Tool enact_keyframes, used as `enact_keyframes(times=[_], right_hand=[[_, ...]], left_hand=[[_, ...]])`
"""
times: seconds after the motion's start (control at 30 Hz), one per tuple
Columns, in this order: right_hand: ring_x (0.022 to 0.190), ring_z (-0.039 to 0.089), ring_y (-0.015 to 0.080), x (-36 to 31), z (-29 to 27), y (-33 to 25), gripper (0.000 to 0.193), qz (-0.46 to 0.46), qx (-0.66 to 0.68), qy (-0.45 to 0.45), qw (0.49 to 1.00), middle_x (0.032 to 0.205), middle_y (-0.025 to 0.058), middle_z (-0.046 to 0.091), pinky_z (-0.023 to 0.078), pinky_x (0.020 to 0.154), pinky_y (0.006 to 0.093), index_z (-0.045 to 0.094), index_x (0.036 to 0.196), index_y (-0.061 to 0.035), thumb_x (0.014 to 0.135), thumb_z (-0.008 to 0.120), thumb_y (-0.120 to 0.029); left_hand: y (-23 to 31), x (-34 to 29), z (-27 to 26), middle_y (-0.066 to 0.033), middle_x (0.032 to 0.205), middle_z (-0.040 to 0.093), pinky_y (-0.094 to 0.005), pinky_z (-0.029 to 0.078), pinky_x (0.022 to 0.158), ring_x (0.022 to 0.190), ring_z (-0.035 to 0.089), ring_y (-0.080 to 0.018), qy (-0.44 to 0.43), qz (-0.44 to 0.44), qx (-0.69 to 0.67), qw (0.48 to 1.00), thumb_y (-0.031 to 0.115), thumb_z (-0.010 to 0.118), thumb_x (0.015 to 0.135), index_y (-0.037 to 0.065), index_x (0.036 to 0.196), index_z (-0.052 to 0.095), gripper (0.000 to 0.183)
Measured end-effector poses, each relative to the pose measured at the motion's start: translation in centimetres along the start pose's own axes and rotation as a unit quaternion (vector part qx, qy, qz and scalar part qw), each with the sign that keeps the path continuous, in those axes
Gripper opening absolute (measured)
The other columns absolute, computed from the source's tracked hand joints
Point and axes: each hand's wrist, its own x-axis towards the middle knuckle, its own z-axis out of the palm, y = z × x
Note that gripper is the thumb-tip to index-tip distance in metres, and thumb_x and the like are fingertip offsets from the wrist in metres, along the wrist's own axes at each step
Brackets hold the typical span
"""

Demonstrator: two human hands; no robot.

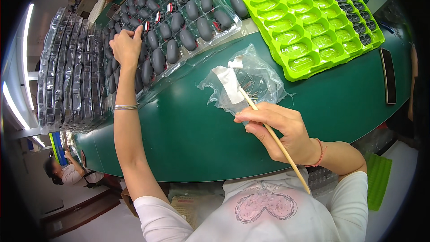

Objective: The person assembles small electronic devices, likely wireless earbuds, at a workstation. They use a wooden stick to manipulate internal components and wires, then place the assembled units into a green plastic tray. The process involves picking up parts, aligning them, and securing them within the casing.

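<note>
My left hand [127, 48] is over the clear plastic tray [233, 26] at the far left, fingers curled in a pinch among its dark grey oval shells [172, 51]. Whatever they grip is hidden. Small red and white parts [157, 16] show between some shells. A thin wooden stick [281, 145] slants through my closed right hand [282, 130]. Its far tip is at a white paper piece [228, 83] on a crumpled clear plastic bag [273, 78]. Thin metal pieces [251, 93] lie in the bag, too small to name.
A bright green tray [286, 67] with oval pockets lies far right, partly filled with black oval parts [358, 28]. A phone [388, 76] lies at the green table's [179, 139] right edge. Stacked clear trays [67, 71] stand at left. Other people [74, 175] sit nearby.
</note>
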Motion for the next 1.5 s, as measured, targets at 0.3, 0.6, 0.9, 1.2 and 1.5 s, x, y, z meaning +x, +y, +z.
enact_keyframes(times=[0.3, 0.6, 0.9, 1.2, 1.5], right_hand=[[0.065, 0.059, 0.0242, 0.2, -0.2, 0.2, 0.025, 0.007, -0.01, 0.019, 1.0, 0.082, 0.0124, 0.062, 0.047, 0.058, 0.0297, 0.064, 0.105, -0.001, 0.081, 0.063, 0.008], [0.064, 0.059, 0.0225, 0.6, -0.1, 0.3, 0.027, -0.002, 0.004, 0.025, 1.0, 0.082, 0.013, 0.062, 0.046, 0.056, 0.0292, 0.064, 0.106, -0.0004, 0.081, 0.063, 0.009], [0.084, 0.063, 0.0199, 0.0, -0.4, -0.1, 0.062, 0.041, -0.004, -0.025, 0.999, 0.127, 0.0217, 0.052, 0.056, 0.067, 0.027, 0.046, 0.132, 0.0024, 0.078, 0.075, -0.005], [0.085, 0.065, 0.0225, -0.6, 0.8, 0.6, 0.054, 0.034, 0.02, -0.025, 0.999, 0.115, 0.0191, 0.059, 0.056, 0.069, 0.0292, 0.053, 0.126, 0.0024, 0.075, 0.073, 0.003], [0.084, 0.066, 0.0266, -0.3, 0.3, 0.2, 0.041, 0.032, 0.022, -0.053, 0.998, 0.103, 0.0178, 0.065, 0.053, 0.072, 0.0317, 0.062, 0.114, 0.0012, 0.074, 0.072, 0.005]], left_hand=[[2.0, 4.2, 0.7, -0.0186, 0.095, 0.07, -0.0399, 0.026, 0.102, 0.1, 0.061, -0.0327, -0.245, 0.002, -0.028, 0.969, 0.052, 0.068, 0.072, 0.008, 0.091, 0.076, 0.049], [3.1, -4.4, -7.3, -0.0062, 0.094, 0.066, -0.0264, 0.049, 0.074, 0.084, 0.06, -0.0111, -0.163, -0.085, -0.568, 0.802, 0.016, 0.069, 0.085, -0.005, 0.102, 0.066, 0.028], [8.7, -21.9, -13.3, -0.0152, 0.101, 0.065, -0.0283, 0.052, 0.079, 0.088, 0.062, -0.0139, -0.307, -0.116, -0.797, 0.507, -0.004, 0.064, 0.085, -0.001, 0.096, 0.057, 0.013], [8.9, -23.8, -13.4, -0.0133, 0.106, 0.057, -0.0288, 0.056, 0.083, 0.095, 0.062, -0.017, -0.298, -0.048, -0.777, 0.551, -0.014, 0.068, 0.077, -0.004, 0.109, 0.053, 0.037], [8.3, -23.5, -12.6, -0.0102, 0.114, 0.053, -0.0286, 0.049, 0.086, 0.098, 0.057, -0.0148, -0.364, 0.044, -0.725, 0.583, -0.008, 0.077, 0.071, -0.001, 0.112, 0.059, 0.044]])
